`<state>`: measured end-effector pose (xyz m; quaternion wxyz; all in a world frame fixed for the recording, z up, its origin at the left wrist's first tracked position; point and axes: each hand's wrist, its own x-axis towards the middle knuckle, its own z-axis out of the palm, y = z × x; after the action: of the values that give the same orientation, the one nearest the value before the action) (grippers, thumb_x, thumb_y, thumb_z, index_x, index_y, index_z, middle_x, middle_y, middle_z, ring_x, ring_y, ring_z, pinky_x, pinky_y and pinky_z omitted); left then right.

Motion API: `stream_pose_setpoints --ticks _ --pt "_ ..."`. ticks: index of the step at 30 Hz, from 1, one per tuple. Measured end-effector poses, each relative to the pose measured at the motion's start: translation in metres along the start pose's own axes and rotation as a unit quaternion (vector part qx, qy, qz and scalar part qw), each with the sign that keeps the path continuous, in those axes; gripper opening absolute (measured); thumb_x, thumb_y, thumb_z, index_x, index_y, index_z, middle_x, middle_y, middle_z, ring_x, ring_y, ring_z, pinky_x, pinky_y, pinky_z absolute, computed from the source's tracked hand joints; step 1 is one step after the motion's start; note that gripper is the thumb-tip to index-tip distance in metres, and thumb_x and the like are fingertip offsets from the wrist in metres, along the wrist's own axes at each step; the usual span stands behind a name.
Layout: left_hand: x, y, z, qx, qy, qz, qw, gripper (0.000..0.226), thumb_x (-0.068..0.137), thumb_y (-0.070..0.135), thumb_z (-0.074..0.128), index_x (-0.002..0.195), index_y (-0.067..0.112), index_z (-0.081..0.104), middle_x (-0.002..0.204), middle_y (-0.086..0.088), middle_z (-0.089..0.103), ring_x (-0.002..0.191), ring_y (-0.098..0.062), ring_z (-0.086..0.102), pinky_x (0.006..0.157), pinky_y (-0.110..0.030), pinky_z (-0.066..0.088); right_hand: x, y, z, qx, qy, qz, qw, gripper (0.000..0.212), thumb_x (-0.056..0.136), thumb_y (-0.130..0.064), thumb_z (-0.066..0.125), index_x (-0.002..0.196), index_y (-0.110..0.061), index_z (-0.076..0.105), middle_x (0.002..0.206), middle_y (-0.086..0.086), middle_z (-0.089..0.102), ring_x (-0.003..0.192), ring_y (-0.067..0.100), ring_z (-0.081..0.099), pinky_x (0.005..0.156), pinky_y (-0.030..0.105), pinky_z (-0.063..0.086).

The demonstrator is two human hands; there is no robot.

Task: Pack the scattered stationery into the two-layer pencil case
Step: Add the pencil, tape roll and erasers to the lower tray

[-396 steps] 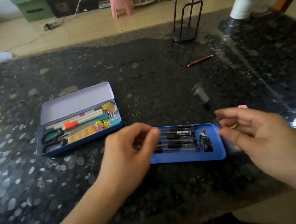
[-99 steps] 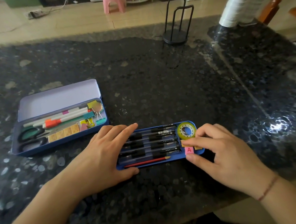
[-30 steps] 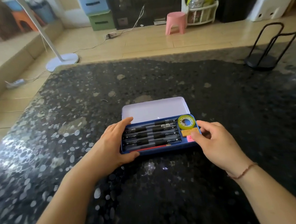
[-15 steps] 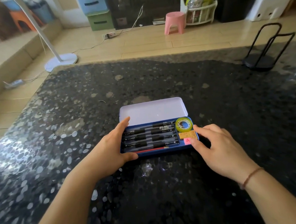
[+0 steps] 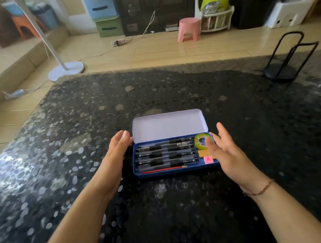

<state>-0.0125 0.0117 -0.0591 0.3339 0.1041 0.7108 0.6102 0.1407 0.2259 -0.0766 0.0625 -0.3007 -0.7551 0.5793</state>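
Sitting on black speckled table point(image 5: 172, 87), pencil case point(image 5: 167, 127).

Both forearms come into view bare from the bottom edge, with no sleeve showing on either one, and the left hand point(image 5: 118, 151) wears nothing at all: no ring, no watch, no band at the wrist. The right hand point(image 5: 226, 151) is likewise bare of rings, but around its wrist runs a thin cord bracelet point(image 5: 261, 189) of reddish-brown colour (it looks braided or strung with tiny beads, though the strand is too fine to tell which). The fingernails that show on both hands are short and plain, without any polish
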Motion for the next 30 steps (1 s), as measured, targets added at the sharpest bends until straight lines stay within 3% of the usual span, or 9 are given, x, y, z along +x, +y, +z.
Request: stream_pose_setpoints --ticks 3,7,12,15,18,21,25,28,30 --pt "-0.002 0.000 -0.001 -0.009 -0.004 0.017 1.000 0.085 0.062 0.083 0.050 0.134 0.040 0.038 0.132 0.020 0.055 0.128 -0.008 0.041 0.109 -0.042 0.025 -0.004 -0.010 -0.009 0.087 0.005 0.026 0.996 0.091 0.072 -0.068 0.052 0.148 -0.033 0.016 0.121 -0.022 0.057 0.106 0.003 0.058 0.098 0.033 0.043" --pt "-0.003 0.000 0.002 -0.005 0.005 0.027 1.000 0.066 0.059 0.067 0.061 0.120 0.042 0.050 0.122 0.017 0.063 0.117 -0.012 0.054 0.099 -0.039 0.033 -0.003 -0.008 -0.016 0.081 0.016 0.041 0.996 0.083 0.078 -0.061 0.045 0.148 -0.021 0.025 0.103 -0.017 0.061 0.088 -0.003 0.060 0.072 0.019 0.044" --pt "-0.004 0.006 0.009 -0.023 0.006 0.010 1.000 0.040 0.074 0.054 0.055 0.111 0.041 0.059 0.113 0.018 0.068 0.114 -0.016 0.055 0.099 -0.039 0.032 0.004 -0.005 -0.020 0.062 -0.028 0.045 0.997 0.075 0.071 -0.074 0.040 0.123 -0.023 0.053 0.105 -0.001 0.072 0.094 0.014 0.070 0.087 0.043 0.055" --pt "-0.008 0.013 0.013 -0.020 -0.025 -0.010 0.999 0.023 0.082 0.052 0.051 0.081 0.049 0.073 0.099 0.025 0.070 0.113 -0.013 0.054 0.106 -0.040 0.027 0.004 -0.003 -0.022 0.047 -0.026 0.049 0.997 0.065 0.075 -0.073 0.039 0.119 -0.029 0.059 0.106 -0.002 0.072 0.096 0.014 0.070 0.086 0.044 0.055" --pt "-0.006 0.012 0.011 -0.046 -0.030 -0.034 0.998 0.030 0.078 0.052 0.046 0.085 0.038 0.072 0.099 0.021 0.072 0.115 -0.012 0.054 0.113 -0.043 0.019 0.004 -0.001 -0.021 0.014 0.035 0.070 0.997 0.083 0.071 -0.081 0.041 0.135 -0.029 0.044 0.127 -0.001 0.060 0.103 0.012 0.065 0.077 0.035 0.056" --pt "-0.003 0.012 0.012 -0.053 -0.021 -0.041 0.998 0.030 0.076 0.056 0.052 0.095 0.035 0.061 0.102 0.019 0.072 0.115 -0.015 0.054 0.114 -0.046 0.018 0.001 -0.006 -0.019 0.056 0.056 0.082 0.994 0.072 0.088 -0.059 0.042 0.149 -0.026 0.020 0.107 -0.013 0.059 0.084 -0.002 0.058 0.064 0.020 0.045" --pt "-0.002 0.009 0.011 -0.063 -0.027 -0.040 0.997 0.052 0.077 0.062 0.053 0.116 0.029 0.057 0.115 0.015 0.068 0.108 -0.015 0.056 0.109 -0.043 0.028 -0.003 -0.006 -0.023 0.131 0.046 0.049 0.989 0.078 0.081 -0.066 0.042 0.147 -0.026 0.028 0.138 -0.010 0.051 0.109 0.002 0.052 0.082 0.022 0.040" --pt "-0.004 0.013 0.004 -0.133 -0.035 -0.052 0.989 0.067 0.081 0.064 0.045 0.134 0.023 0.048 0.122 0.007 0.064 0.106 -0.021 0.058 0.094 -0.040 0.037 -0.005 -0.005 -0.030 0.164 0.054 0.022 0.985 0.087 0.065 -0.086 0.041 0.135 -0.034 0.046 0.134 -0.015 0.052 0.125 0.007 0.044 0.106 0.039 0.033" --pt "-0.007 0.015 0.000 -0.128 -0.018 -0.065 0.990 0.061 0.084 0.065 0.039 0.125 0.023 0.056 0.108 0.004 0.068 0.097 -0.021 0.058 0.085 -0.038 0.037 -0.009 -0.006 -0.034 0.154 0.040 0.003 0.987 0.078 0.066 -0.088 0.036 0.121 -0.037 0.060 0.121 -0.012 0.062 0.119 0.010 0.052 0.103 0.042 0.036"
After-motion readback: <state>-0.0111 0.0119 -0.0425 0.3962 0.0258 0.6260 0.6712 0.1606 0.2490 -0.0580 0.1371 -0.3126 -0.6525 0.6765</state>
